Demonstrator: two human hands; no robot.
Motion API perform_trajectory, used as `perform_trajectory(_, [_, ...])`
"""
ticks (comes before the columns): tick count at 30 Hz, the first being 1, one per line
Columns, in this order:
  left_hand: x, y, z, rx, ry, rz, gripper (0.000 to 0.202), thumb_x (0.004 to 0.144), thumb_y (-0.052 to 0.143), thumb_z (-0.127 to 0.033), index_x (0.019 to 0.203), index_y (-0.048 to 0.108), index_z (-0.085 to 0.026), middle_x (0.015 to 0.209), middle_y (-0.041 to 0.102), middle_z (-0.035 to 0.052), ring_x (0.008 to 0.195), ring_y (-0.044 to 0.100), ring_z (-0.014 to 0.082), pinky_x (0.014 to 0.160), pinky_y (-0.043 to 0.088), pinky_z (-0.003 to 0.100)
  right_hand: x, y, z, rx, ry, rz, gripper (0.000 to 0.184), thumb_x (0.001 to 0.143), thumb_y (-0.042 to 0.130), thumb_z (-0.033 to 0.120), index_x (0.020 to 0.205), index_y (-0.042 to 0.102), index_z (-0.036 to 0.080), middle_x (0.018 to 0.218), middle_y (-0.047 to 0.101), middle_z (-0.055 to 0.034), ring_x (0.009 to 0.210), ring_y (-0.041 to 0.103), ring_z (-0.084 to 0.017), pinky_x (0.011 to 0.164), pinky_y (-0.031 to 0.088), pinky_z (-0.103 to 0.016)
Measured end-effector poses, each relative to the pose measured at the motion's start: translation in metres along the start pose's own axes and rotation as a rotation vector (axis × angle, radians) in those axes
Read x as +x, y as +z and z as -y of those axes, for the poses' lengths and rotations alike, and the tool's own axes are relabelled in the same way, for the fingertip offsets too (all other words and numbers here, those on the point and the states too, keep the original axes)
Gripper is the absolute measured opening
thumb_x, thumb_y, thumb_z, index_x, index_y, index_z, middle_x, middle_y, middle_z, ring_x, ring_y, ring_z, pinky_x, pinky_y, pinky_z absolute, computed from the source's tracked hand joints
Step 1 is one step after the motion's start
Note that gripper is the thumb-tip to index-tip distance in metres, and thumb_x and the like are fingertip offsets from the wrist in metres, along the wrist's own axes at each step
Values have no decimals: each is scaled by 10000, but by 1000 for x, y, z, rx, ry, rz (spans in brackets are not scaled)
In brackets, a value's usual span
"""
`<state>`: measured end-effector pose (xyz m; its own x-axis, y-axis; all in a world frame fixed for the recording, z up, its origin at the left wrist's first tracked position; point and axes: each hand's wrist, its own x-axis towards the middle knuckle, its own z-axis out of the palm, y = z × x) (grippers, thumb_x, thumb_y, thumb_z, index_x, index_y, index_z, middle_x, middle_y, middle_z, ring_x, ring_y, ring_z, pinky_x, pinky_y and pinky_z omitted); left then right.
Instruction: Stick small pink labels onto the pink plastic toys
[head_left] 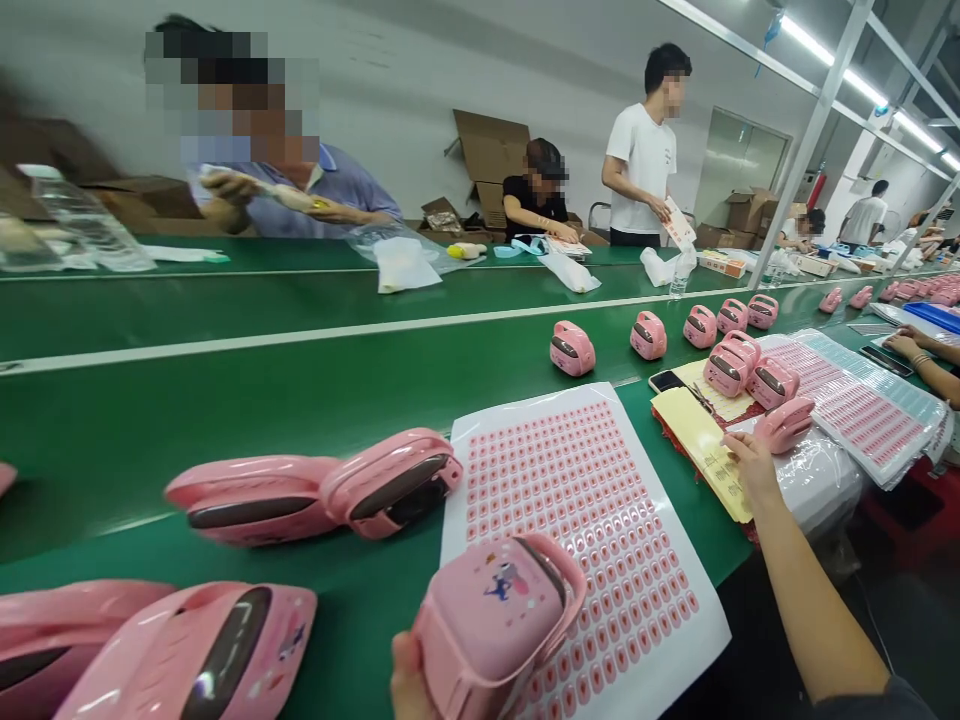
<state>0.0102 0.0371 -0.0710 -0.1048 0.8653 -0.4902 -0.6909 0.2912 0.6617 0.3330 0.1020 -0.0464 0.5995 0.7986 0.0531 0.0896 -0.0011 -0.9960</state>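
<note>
1. We're live over a long green conveyor belt (225, 450), with co-workers along its far side and a person in a white T-shirt (641, 170) standing there holding papers.
2. On our stretch, a row of pink handled cases (649, 335) runs off to the right, and two larger-looking ones (315, 490) lie just left of the sheet.
3. Right in front of us, a big sticker sheet (480, 480) lies flat on the belt, packed with rows of small pink labels.
4. Our left hand (409, 680) has a pink case (487, 620) raised over the sheet, fingers closed on its lower edge, partly cut off by the frame.
5. Our right hand (750, 465) rests on yellow paper (701, 450), fingers together and clamping nothing, just beside another pink case (784, 425).
6. At the far right, a co-worker's hand (904, 345) rests near a phone (885, 360).
</note>
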Motion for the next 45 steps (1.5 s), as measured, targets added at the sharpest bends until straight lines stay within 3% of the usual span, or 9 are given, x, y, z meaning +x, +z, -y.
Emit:
perform_trajectory(3, [-11,26,-6,-25,32,-58,685,597,681,-588,1179,597,-236,939,739,44,1033,620,353,835,530,461,-34,29,19,107,40,158,318,544,639,508,623,578,206,735,589,-30,719,550,-186,658,434,-315])
perform_trajectory(6, [-16,37,-4,84,178,-63,629,576,749,-533,1114,620,-235,1163,658,55,1216,492,317,969,439,383,-79,62,37,217,68,393,267,545,694,450,571,605,200,839,627,-50,841,577,-206,732,446,-318])
perform_trajectory(10, [-19,33,3,162,273,-26,668,550,778,-551,1126,596,-268,1319,541,60,1286,404,313,1006,389,386,-125,91,49,258,132,680,198,547,750,373,592,649,209,959,605,-57,932,555,-223,746,428,-318])
perform_trajectory(14, [-20,23,6,171,288,20,669,602,757,-546,1180,565,-269,1304,545,72,1219,470,312,952,435,392,-140,101,45,148,159,776,162,580,728,354,613,663,209,976,575,-59,894,561,-219,781,425,-347])
perform_trajectory(18, [-19,16,8,180,334,23,613,638,762,-482,1181,570,-272,1291,555,57,1235,456,283,958,423,341,-143,104,43,84,133,777,114,586,708,317,603,668,211,964,568,-65,979,548,-248,826,425,-364])
perform_trajectory(24, [-21,17,11,144,312,17,602,652,759,-474,1182,555,-273,1288,546,68,1214,482,293,941,444,360,-148,106,42,66,135,725,108,617,693,319,605,668,215,984,575,-60,946,542,-236,867,408,-387])
perform_trajectory(35, [-29,29,5,131,270,-63,770,550,778,-581,1196,515,-257,1328,506,99,1240,456,318,942,450,380,-152,108,39,66,44,669,108,662,653,313,625,648,211,943,562,-65,1006,540,-259,918,405,-431])
perform_trajectory(39, [-29,28,5,135,277,-31,729,602,765,-550,1219,501,-266,1332,508,91,1242,459,308,950,449,377,-156,110,30,14,-152,622,82,724,616,282,677,630,216,953,540,-64,996,547,-237,863,458,-401])
perform_trajectory(45, [-25,31,11,86,284,-92,686,587,770,-531,1173,533,-265,1242,579,80,1156,536,299,875,491,370,-163,109,22,-52,-733,410,78,818,551,168,800,601,226,1009,496,-73,999,528,-225,822,476,-400])
